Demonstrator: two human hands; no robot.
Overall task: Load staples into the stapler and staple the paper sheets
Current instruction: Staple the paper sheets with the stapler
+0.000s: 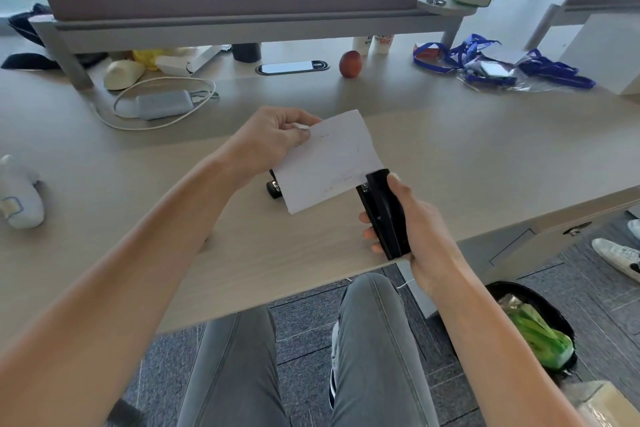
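White paper sheets (pixel 329 159), held above the desk, their lower right corner inside the black stapler's (pixel 384 215) mouth.

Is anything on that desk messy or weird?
Yes: the tangled blue lanyards lie heaped over a clear plastic bag at the far right, and a lone round red fruit sits loose on the pale wooden desk.

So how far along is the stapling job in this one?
Loading can't be confirmed; the black handheld stapler looks closed in the right hand. In hand: its mouth sits on the corner of the white paper sheets held by the left hand. Left: the squeeze, no staple visible.
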